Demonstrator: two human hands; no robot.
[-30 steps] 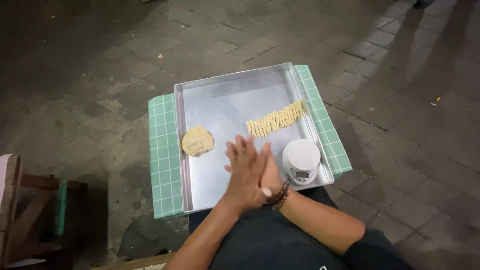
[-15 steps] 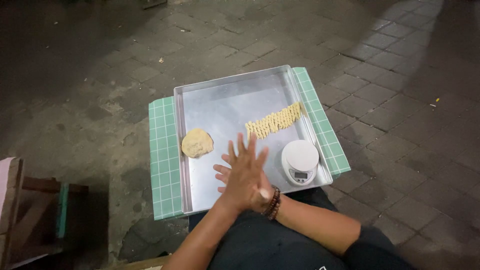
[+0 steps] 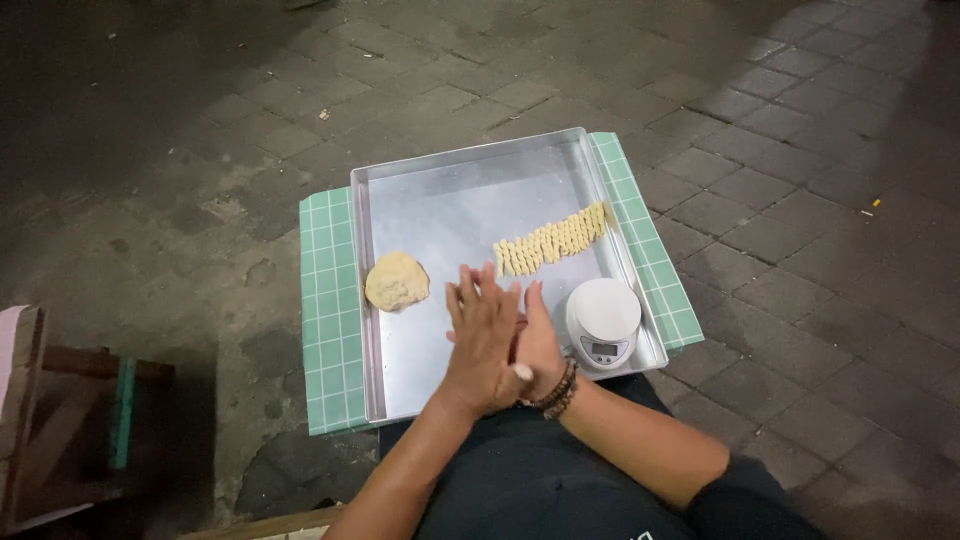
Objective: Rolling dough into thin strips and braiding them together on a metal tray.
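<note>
Barely visible dough piece (image 3: pixel 521 372) between palms.

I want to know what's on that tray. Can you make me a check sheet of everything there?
Surface: metal tray lying on a green grid mat, over the person's lap.
Job's things: dough lump at the tray's left; row of small shaped dough pieces along the right; a pale bit of dough shows between the palms.
Clutter: white kitchen scale in the tray's near right corner.
Hands: left hand pressed flat over right hand, palms together.
Cables: nothing seen.
Surroundings: dark paving stones; wooden furniture at the left edge.
</note>
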